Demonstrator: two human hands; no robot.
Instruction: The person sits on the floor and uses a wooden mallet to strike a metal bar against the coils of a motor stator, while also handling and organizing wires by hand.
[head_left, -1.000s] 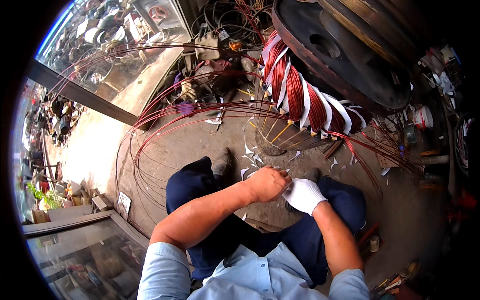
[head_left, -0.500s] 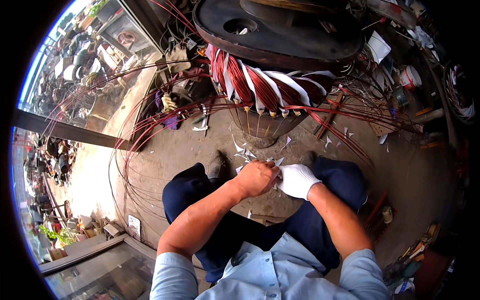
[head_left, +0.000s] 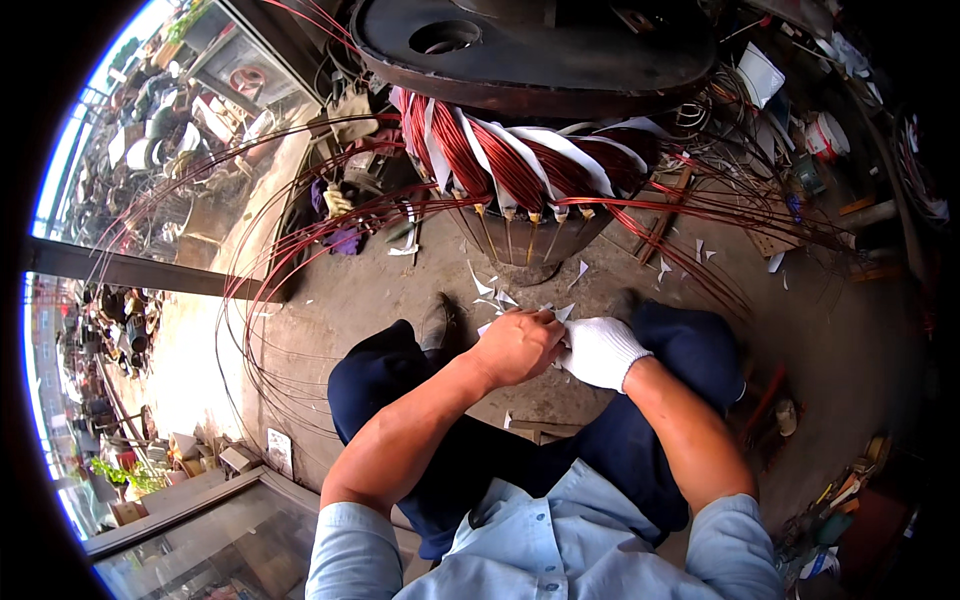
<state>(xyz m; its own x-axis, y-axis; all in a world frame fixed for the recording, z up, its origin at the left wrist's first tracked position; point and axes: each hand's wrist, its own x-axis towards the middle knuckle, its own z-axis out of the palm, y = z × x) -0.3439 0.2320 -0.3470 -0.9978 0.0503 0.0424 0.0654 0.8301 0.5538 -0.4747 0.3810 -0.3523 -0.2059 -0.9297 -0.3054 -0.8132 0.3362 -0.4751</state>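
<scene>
Though apart, red windings (head_left: 513, 172) beyond left grip (head_left: 516, 347)

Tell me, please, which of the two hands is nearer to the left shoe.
Left. In the picture, the left hand is to the right of the left shoe; the gloved right hand is farther right, beyond the left hand.

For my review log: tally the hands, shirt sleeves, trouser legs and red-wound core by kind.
Bare left hand: 1
White-gloved right hand: 1
Light-blue shirt sleeves: 2
Dark-blue trouser legs: 2
Red-wound core: 1
Total: 7
</scene>
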